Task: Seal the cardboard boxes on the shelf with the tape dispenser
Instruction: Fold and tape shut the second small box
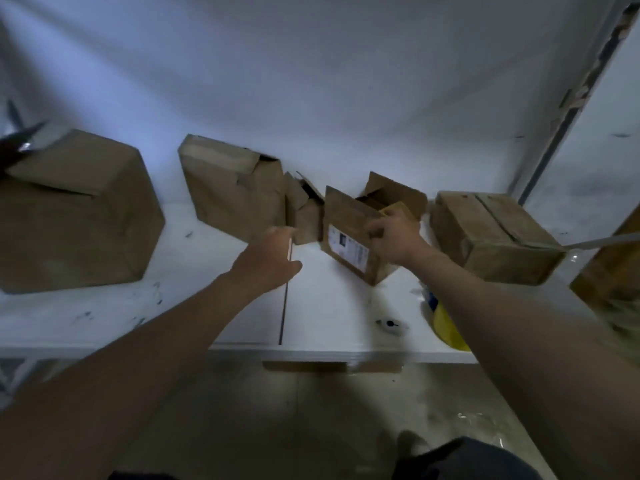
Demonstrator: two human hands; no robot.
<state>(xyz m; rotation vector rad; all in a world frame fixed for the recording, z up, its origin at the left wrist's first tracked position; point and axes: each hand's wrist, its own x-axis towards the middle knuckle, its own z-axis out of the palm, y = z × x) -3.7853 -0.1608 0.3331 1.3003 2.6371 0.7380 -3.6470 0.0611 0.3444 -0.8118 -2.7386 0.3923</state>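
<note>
On the white shelf (pixel 329 306), as the head view shows it, several cardboard boxes (pixel 79 216) stand in a row. The right hand (pixel 391 237) grips with curled fingers the upper edge of the labelled box (pixel 349 247), which is tilted and has open flaps. The left hand (pixel 266 261) is wide, fingers straight, holding nothing, just beside the small open box (pixel 306 216). A yellow object (pixel 446 327) lies near the shelf's front edge, partly hidden; I cannot tell what it is.

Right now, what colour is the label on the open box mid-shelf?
White label with dark print, on the brown open box; head view.
</note>
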